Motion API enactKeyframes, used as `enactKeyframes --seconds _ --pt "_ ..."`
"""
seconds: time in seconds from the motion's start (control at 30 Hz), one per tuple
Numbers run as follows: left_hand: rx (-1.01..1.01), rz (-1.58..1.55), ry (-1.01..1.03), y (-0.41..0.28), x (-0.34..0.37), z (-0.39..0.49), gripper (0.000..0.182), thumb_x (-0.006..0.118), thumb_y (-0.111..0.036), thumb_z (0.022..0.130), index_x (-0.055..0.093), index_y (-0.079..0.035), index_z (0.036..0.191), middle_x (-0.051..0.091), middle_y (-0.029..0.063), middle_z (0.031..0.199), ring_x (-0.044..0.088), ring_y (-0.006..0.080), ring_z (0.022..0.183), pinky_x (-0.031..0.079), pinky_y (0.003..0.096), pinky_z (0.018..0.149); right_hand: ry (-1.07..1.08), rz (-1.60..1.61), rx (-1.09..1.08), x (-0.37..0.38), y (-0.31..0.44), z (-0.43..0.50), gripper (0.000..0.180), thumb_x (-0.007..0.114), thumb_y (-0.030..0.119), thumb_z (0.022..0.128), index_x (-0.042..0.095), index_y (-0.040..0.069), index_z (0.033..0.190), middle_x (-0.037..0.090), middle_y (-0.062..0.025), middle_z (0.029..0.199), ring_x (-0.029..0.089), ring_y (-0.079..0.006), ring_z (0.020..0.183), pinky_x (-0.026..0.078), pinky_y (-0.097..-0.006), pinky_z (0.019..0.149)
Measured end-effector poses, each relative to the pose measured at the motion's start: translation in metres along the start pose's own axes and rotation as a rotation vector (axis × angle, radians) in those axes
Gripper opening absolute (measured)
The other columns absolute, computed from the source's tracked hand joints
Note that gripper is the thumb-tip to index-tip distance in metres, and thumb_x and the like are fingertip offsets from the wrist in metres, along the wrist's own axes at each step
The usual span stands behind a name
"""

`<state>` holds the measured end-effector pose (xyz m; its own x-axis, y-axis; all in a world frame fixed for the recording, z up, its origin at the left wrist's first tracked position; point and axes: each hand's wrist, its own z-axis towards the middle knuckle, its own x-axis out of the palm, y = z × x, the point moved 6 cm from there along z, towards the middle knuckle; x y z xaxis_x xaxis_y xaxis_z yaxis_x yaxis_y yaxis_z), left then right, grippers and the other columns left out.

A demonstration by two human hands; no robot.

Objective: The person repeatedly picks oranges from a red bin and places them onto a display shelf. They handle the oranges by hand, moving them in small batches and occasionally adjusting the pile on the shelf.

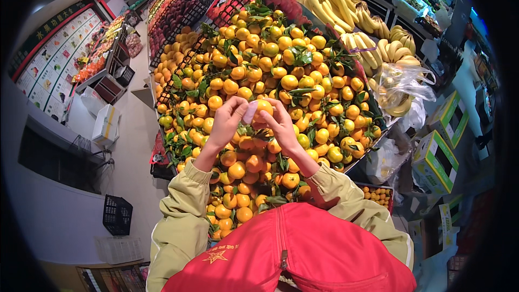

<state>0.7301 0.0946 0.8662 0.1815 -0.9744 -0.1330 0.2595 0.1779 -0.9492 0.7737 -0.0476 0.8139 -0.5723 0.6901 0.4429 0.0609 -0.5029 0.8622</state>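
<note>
Above a big heap of mandarins [243,170] with green leaves, my two hands meet around one orange mandarin [263,108]. My right hand [280,127] grips this fruit, its thumb on the near side. Between the thumb and fingers of my left hand [228,121] is a small pale lilac piece [250,112], thin like paper or cloth. It lies against the mandarin's left side; whether it is stuck to the peel I cannot tell. The palms and the far side of the fruit are hidden.
Banana bunches [328,6] lie along the right, some beneath a clear plastic bag [405,83]. Black plastic grids [178,75] divide off other fruit at left. Green-and-white cartons [436,162] stand on the right; a black crate [117,215] and white box [106,123] are at left.
</note>
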Motion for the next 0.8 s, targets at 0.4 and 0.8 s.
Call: enactKeyframes --seconds 0.4,0.8 --pt "0.049 -0.258 -0.333 -0.005 -0.068 -0.020 0.017 0.056 -0.018 0.098 0.058 -0.002 0.097 0.062 0.0003 0.088 0.057 0.0064 0.076 0.048 0.0207 0.070 -0.041 -1.202 -0.217 -0.053 0.031 0.049 0.039 0.062 0.022 0.089 0.056 0.016 0.127 0.064 -0.0159 0.101 0.065 -0.0269 0.082 0.051 -0.0384 0.075" --pt "0.256 0.013 -0.041 0.016 0.055 -0.004 0.011 0.059 -0.006 0.089 0.067 -0.001 0.094 0.066 0.0113 0.102 0.061 0.0248 0.101 0.044 0.0336 0.093 -0.089 0.289 0.236 -0.042 0.020 -0.019 0.026 0.055 0.013 0.094 0.054 0.003 0.118 0.062 -0.0060 0.092 0.059 -0.0131 0.072 0.047 -0.0242 0.060"
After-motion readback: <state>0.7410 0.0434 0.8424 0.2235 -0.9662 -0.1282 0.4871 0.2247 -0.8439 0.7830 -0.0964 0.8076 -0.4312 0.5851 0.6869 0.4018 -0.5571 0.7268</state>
